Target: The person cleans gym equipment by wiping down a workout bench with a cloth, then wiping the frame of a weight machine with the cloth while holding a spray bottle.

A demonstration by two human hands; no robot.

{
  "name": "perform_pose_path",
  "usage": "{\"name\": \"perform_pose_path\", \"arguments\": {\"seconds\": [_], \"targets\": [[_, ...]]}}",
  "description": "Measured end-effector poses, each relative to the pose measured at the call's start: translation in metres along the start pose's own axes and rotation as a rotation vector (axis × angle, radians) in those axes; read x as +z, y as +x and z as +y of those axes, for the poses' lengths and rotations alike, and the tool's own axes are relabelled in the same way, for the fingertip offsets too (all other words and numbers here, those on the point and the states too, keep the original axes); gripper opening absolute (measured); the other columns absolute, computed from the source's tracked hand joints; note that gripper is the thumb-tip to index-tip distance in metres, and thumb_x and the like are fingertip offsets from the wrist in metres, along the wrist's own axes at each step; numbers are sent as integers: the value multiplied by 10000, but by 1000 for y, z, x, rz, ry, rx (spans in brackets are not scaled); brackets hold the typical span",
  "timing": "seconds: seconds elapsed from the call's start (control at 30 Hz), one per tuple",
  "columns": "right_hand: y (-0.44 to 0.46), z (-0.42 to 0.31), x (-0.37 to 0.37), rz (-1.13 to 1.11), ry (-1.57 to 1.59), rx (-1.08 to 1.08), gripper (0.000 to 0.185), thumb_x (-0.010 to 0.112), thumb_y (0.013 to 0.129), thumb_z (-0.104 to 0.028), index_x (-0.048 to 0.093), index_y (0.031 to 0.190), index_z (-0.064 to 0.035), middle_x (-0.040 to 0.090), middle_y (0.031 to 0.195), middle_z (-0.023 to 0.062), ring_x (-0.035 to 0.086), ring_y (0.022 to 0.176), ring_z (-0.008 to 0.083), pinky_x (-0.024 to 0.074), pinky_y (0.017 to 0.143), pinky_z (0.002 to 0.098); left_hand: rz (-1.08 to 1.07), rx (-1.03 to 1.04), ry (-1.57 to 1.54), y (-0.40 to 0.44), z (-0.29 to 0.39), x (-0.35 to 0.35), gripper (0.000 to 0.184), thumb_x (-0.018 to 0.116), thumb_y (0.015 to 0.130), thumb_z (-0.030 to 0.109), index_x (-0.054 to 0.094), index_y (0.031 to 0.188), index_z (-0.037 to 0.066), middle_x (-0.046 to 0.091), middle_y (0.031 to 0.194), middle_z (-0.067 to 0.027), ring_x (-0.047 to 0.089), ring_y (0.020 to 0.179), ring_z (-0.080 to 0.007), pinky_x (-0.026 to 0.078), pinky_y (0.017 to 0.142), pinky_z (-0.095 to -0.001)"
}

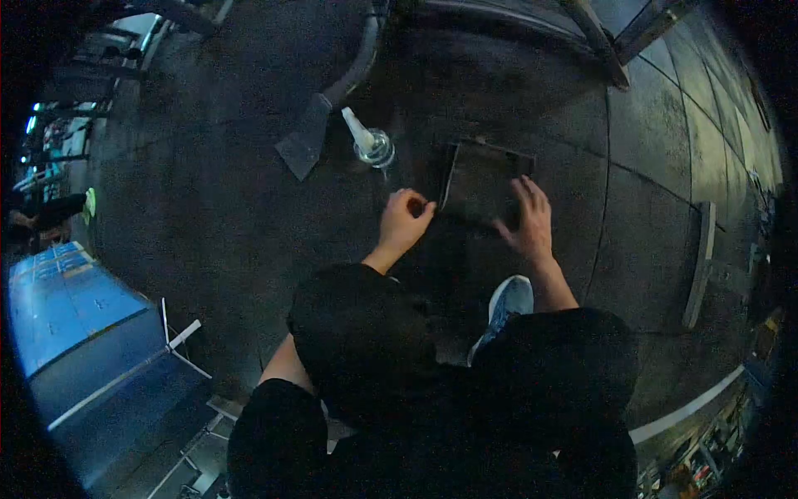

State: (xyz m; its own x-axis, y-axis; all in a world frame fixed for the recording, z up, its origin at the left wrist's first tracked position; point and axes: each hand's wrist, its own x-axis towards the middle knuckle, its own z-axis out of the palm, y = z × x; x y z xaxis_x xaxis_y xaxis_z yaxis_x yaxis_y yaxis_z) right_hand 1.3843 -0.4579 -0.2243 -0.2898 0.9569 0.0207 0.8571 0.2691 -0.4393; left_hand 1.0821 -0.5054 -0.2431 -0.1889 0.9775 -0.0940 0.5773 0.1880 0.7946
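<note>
Lying between your hands, that dark, flat, thin-rimmed tray [450,176] is just left of your right hand [534,226], fingers spread, contact unclear; long axis hard to call. Your left hand's [403,223] nearer its left edge, fingertips together, contents unclear, with a clear, rounded bottle [378,150] beyond.

we've got a shiny blue flat-topped box [87,312] with paler blue patches | clear round bottle [376,150] with a whitish nozzle [356,129] | blue-and-white patterned shoe [510,301], pale at the toe | plain black cloth sleeve [278,432] | dark grey floor [224,208], thin darker lines
</note>
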Motion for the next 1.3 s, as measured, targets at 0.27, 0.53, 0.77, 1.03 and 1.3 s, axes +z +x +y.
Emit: {"name": "perform_pose_path", "arguments": {"seconds": [0.27, 0.53, 0.77, 1.03, 1.3], "targets": [[48, -13, 13, -420, -379, -462, 897, 723, 904, -474, 272, 1634, -212, 196, 1700, 164, 198, 1555, 411, 173, 1251, 629, 592, 393, 188, 55, 1, -78, 857, 897, 781, 264, 427, 1434, -31, 483, 1400, -224, 495, 1309, -392, 416, 1099, -472], [84, -1, 7, -79, 1220, 725, 496, 663, 1004, -402, 656, 1296, -1, 720, 1125, 169, 692, 995, 287, 531, 940, 465, 219, 132, -313, 108, -11, -71, 528, 639, 986, 179, 466, 1436, -37, 596, 1294, -205, 571, 1250, -348, 406, 1117, -448], [58, 21, -186, 733, 1647, 266, 501, 594, 1030, -412, 611, 1360, -35, 634, 1315, 136, 579, 1257, 283, 463, 1076, 460, -1, 256, -192, 171, 56, -121, 455, 611, 973, 126, 534, 1400, -13, 711, 982, -95, 703, 904, -197, 550, 838, -355], [3, 51, -240, 1106, 1259, -198, 487, 490, 1095, -376, 537, 1446, -41, 580, 1416, 142, 569, 1285, 277, 500, 1053, 411, -199, 454, -430, 173, 319, -197, 408, 676, 967, 84, 579, 1355, 6, 680, 1113, -71, 691, 979, -153, 572, 827, -300], [-14, 0, -244, 1226, 1504, -99, 482, 489, 1094, -359, 528, 1453, -40, 573, 1425, 144, 564, 1294, 277, 492, 1062, 418, -233, 610, -465, 172, 440, -191, 381, 679, 970, 92, 594, 1331, 6, 683, 1060, -75, 692, 957, -161, 566, 811, -303]]}}
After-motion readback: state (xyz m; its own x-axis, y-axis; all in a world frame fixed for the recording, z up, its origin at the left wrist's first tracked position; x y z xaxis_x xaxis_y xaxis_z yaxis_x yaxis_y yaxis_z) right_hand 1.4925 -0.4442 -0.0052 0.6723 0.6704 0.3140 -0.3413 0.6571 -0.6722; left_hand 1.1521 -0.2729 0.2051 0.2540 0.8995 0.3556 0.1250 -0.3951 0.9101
